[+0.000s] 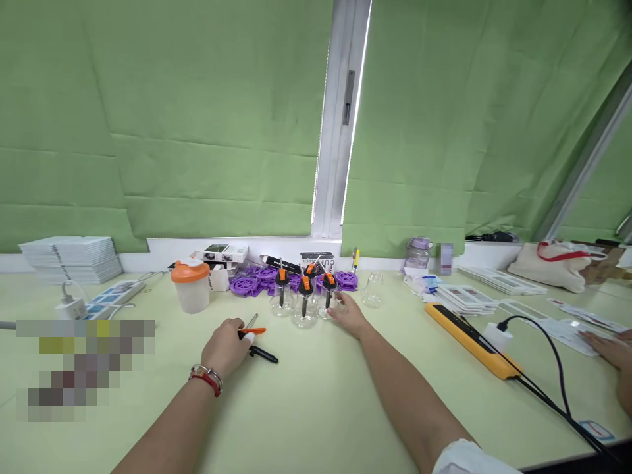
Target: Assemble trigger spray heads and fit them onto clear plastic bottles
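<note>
My left hand (228, 347) is closed around an orange-and-black bottle stopper (264, 355), which has a thin metal spout and a black lower end; the fingers cover part of it. Farther forward, my right hand (349, 316) has its fingers against the side of a small clear glass bottle (324, 314) with a black-and-orange stopper. Beside that one stand other glass bottles (303, 320) fitted with similar stoppers. A clear glass bottle without a stopper (372, 293) stands to the right of my right hand.
Purple plastic pieces (245, 284) lie behind the bottles. An orange-lidded cup (192, 289) stands at left, near a power strip (116, 297). To the right are a yellow-and-black power strip (469, 339) with cables and stacked cards (467, 299). Another person's hand (609, 349) is at far right.
</note>
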Available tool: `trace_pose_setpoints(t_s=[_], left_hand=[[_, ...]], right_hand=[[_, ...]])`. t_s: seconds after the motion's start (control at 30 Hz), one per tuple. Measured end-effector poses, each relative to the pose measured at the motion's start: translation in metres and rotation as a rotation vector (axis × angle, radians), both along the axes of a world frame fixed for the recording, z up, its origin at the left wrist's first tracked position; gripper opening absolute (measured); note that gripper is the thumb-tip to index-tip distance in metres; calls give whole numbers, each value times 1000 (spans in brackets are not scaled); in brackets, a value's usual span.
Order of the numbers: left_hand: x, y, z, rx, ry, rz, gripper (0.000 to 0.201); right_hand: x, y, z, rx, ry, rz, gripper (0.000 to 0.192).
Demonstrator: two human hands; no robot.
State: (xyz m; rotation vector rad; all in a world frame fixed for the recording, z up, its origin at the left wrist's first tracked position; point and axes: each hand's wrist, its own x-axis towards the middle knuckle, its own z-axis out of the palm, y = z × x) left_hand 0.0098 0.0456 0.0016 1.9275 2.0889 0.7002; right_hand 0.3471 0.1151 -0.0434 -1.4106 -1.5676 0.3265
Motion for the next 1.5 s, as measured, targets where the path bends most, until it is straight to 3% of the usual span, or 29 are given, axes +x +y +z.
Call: trace_pose_setpoints(t_s=[0.07, 0.13, 0.2, 0.33, 0.43, 0.5, 0.63, 0.77, 0.87, 1.0, 1.2, 1.33, 1.5], left_hand=[[-4, 3, -1, -18, -55, 69, 41], [-9, 7, -2, -34, -111, 128, 42], [-12, 11, -3, -75, -220, 123, 41], [-9, 7, 0, -171, -469, 37, 43], [-6, 0, 7, -288, -540, 42, 47], [-8, -2, 8, -366, -575, -1, 49], [-18, -1, 5, -438, -625, -117, 50], [-21, -8, 12, -454, -644, -202, 40], [-19, -15, 18, -435, -643, -255, 52], [-14, -17, 13, -332, -562, -305, 60], [-9, -14, 4, -326, -577, -318, 52], [-8, -12, 4, -270, -720, -306, 52], [-7, -13, 5, -141, -702, -276, 49]], right_hand=[[10, 2, 2, 90, -50, -163, 64], [24, 4, 4, 195, -93, -448, 71], [39, 7, 4, 233, -132, -622, 80], [64, 14, 0, 17, -107, -823, 97], [76, 22, -4, -221, -121, -773, 105], [81, 27, -5, -328, -167, -707, 101], [88, 29, -6, -413, -199, -644, 85], [88, 17, -7, -260, -70, -679, 86], [83, 1, -6, -147, 21, -712, 91], [65, -25, 0, 7, -63, -719, 88], [7, -65, 17, 346, -353, -354, 71], [-38, -90, 37, 331, -401, -191, 69], [-65, -106, 47, 234, -411, -140, 81]])
